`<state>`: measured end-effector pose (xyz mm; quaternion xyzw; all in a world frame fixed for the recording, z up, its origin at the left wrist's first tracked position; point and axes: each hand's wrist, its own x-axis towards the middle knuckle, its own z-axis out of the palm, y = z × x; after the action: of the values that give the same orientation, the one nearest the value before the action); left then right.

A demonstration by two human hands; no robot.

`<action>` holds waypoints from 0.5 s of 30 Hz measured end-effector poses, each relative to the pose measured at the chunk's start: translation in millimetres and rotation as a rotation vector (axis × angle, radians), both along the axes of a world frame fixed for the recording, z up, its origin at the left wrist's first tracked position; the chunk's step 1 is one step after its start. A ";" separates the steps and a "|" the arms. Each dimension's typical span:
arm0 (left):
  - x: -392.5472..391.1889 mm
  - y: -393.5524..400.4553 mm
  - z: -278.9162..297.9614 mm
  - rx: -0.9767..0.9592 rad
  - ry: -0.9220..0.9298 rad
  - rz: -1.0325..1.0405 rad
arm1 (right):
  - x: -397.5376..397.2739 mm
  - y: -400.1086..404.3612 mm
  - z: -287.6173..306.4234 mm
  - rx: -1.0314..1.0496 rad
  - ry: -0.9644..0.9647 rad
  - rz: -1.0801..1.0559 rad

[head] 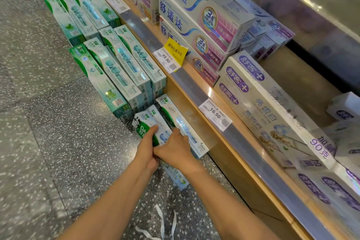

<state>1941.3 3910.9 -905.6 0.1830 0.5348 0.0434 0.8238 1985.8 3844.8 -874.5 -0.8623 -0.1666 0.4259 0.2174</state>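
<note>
Lower centre of the frame: a toothpaste box, standing on the floor against the shelf, is gripped by the left hand, thumb on top. Its right edge is clasped by the curled fingers of the right hand, just beside a neighbouring box.

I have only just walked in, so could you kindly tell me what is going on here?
A person is sorting stock on the floor beside a wooden shelf. The left hand grips a tilted toothpaste box, and the right hand holds the longer box lying against the shelf front. Stacked boxes of the same green-and-white kind stand just behind them.
</note>
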 end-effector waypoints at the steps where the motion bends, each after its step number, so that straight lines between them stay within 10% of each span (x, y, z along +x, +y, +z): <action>1: -0.9 -2.2 -0.1 0.023 -0.008 0.001 | -1.6 -1.5 -0.1 -0.013 -0.030 0.015; 9: -26.7 -24.9 34.5 -0.005 0.046 0.094 | -19.8 -18.1 43.8 -0.089 -0.032 0.134; 15: -43.7 -25.4 187.5 0.067 0.025 0.094 | -31.6 -17.1 189.3 -0.005 0.000 0.067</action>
<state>1897.6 3885.5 -718.1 0.1856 0.5513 0.0979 0.8075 1954.2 3827.7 -685.2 -0.8567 -0.1942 0.4336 0.2009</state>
